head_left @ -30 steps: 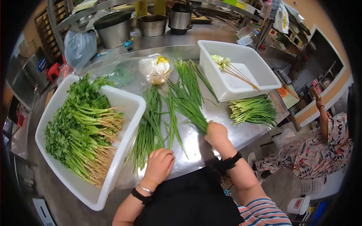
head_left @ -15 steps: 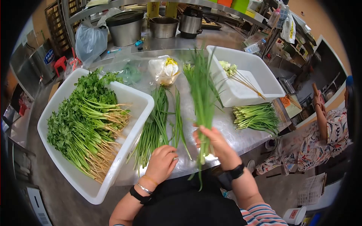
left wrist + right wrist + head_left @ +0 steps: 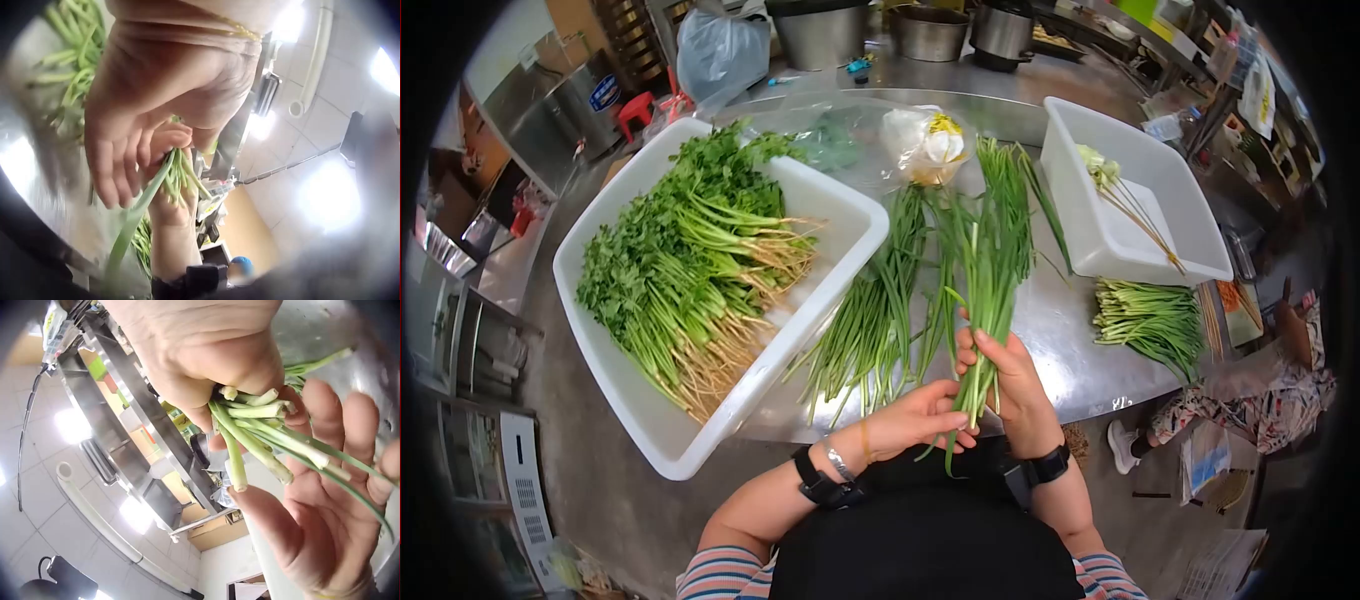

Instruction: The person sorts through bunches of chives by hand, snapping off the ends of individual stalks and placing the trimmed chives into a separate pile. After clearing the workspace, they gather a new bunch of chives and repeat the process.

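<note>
My right hand [image 3: 1015,385] grips a bunch of garlic chives [image 3: 988,265], its leaves pointing away over the table and its pale stalk ends toward me. Beside those ends is my left hand [image 3: 920,418], its palm turned to the stalks. The right wrist view shows its thumb [image 3: 265,519] right at one stalk tip, with the other fingers spread behind and a loose green leaf [image 3: 337,478] crossing them. More chives [image 3: 870,330] lie to the left on the steel table [image 3: 1060,355]. Another pile [image 3: 1005,190] lies farther back, partly overlapped by the held bunch.
A white tub [image 3: 635,425] of rooted coriander stands at the left. At the back right is another white tub [image 3: 1090,250] with skewers inside; a neat chive bundle [image 3: 1145,325] lies before it. A plastic-wrapped container [image 3: 925,145] sits at the back. Another person [image 3: 1250,390] is at far right.
My right hand has lifted the chives from the table and brought them upright in front of me. My left hand has moved right from the table edge to the stalk ends.
</note>
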The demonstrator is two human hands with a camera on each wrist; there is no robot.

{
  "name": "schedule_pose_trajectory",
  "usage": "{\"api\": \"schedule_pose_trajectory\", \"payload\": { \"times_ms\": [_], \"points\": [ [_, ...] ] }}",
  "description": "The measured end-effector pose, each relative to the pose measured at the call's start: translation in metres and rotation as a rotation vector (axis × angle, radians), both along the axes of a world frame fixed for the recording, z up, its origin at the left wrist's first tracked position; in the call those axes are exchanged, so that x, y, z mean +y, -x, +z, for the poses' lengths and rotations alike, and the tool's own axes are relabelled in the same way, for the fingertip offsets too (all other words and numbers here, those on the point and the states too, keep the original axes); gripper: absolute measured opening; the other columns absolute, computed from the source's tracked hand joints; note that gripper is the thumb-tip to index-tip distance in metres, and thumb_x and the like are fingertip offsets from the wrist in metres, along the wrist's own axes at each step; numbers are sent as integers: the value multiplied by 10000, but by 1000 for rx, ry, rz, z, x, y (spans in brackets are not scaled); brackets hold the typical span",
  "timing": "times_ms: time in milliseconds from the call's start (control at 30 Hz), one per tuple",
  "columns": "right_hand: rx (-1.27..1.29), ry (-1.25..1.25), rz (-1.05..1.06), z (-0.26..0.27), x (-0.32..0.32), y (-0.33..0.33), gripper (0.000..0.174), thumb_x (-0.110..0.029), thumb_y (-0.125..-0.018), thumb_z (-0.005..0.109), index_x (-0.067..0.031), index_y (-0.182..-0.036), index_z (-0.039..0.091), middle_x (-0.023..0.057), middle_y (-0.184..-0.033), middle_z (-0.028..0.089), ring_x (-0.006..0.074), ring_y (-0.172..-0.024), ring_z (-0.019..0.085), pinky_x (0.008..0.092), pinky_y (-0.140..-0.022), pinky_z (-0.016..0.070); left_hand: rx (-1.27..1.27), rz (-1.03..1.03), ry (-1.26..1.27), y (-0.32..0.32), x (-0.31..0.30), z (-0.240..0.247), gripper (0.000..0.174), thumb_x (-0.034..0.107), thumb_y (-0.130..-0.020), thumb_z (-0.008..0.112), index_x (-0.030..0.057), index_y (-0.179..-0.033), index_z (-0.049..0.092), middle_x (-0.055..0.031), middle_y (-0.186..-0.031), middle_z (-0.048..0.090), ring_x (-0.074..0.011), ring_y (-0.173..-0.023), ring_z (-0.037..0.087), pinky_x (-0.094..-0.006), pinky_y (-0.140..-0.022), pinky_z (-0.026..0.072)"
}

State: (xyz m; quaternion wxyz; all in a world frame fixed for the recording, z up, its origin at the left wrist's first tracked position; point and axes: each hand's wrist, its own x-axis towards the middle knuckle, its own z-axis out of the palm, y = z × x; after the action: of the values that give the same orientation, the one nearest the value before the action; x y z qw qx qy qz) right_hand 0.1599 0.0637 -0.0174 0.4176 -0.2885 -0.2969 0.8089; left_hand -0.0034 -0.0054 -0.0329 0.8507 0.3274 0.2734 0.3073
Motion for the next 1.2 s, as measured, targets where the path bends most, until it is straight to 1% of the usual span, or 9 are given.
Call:
{"api": "schedule_pose_trajectory", "payload": {
  "times_ms": [167, 333, 433, 533, 733, 800, 933, 1100, 1200],
  "points": [
    [-95, -31, -8, -4, -3, -12, 495, -116, -873, 604, 9, -1305, 397, 63, -941, 567, 150, -806, 563, 290, -733, 498, 30, -14, -99, -12, 0, -31, 257, 167, -965, 464, 30, -1183, 468, -50, -929, 577, -142, -848, 618, -288, -700, 520],
    [-129, -83, 22, 15, 9, -1, 431, -108, -871, 598, 14, -1257, 452, 91, -977, 617, 170, -871, 605, 316, -758, 516, 193, 153, -147, -10, -1, -3, 275, 169, -979, 413, 12, -1203, 448, -86, -1002, 588, -191, -863, 637, -278, -703, 535],
    [-288, -41, -21, -28, 14, -5, 293, -82, -881, 572, 22, -1149, 512, 120, -1017, 640, 202, -889, 638, 327, -759, 537, 273, 261, 36, 0, -2, -19, 299, 186, -984, 385, 25, -1233, 423, -119, -1103, 587, -228, -932, 637, -319, -731, 551],
    [-160, -67, -34, -69, 15, -8, 408, -67, -896, 528, -2, -1280, 406, 158, -1142, 584, 253, -996, 600, 420, -801, 549, 284, 311, 47, 1, 1, -22, 330, 214, -978, 413, 47, -1262, 398, -144, -1097, 592, -227, -916, 637, -325, -702, 559],
    [-212, 39, -66, -49, 10, 0, 329, -138, -917, 535, -10, -1210, 458, 94, -1041, 601, 162, -901, 591, 329, -725, 541, 391, 204, -38, 1, 14, -9, 362, 305, -988, 377, 20, -1204, 432, -136, -1001, 607, -224, -800, 642, -308, -595, 543],
    [-392, -237, -68, -51, 9, 2, 318, -185, -919, 551, -6, -1175, 493, 67, -997, 602, 115, -853, 575, 262, -668, 505, 342, 278, 2, 3, 18, -11, 349, 316, -977, 407, 26, -1168, 449, -122, -980, 611, -225, -782, 647, -300, -566, 538],
    [-363, -199, -105, -42, 8, 1, 306, -220, -911, 573, -5, -1125, 538, 46, -917, 622, 91, -767, 570, 249, -627, 482, 394, 375, -14, -9, 23, 1, 313, 306, -949, 481, 45, -1120, 463, -106, -937, 615, -198, -788, 650, -280, -544, 531],
    [-932, -547, -138, -33, 10, -4, 334, -307, -881, 604, 22, -829, 629, 48, -716, 625, 98, -645, 552, 286, -551, 435, 424, 395, -82, 2, 28, -6, 276, 163, -939, 501, 35, -1174, 432, -130, -1000, 627, -209, -777, 665, -267, -547, 547],
    [-626, -371, -159, -80, 18, -11, 341, -309, -852, 641, 30, -816, 637, 16, -600, 567, 75, -573, 479, 283, -491, 391, 375, 391, -1, 3, 26, -5, 288, 162, -956, 461, 40, -1215, 422, -142, -1040, 620, -233, -835, 664, -286, -588, 550]
  ]
}}
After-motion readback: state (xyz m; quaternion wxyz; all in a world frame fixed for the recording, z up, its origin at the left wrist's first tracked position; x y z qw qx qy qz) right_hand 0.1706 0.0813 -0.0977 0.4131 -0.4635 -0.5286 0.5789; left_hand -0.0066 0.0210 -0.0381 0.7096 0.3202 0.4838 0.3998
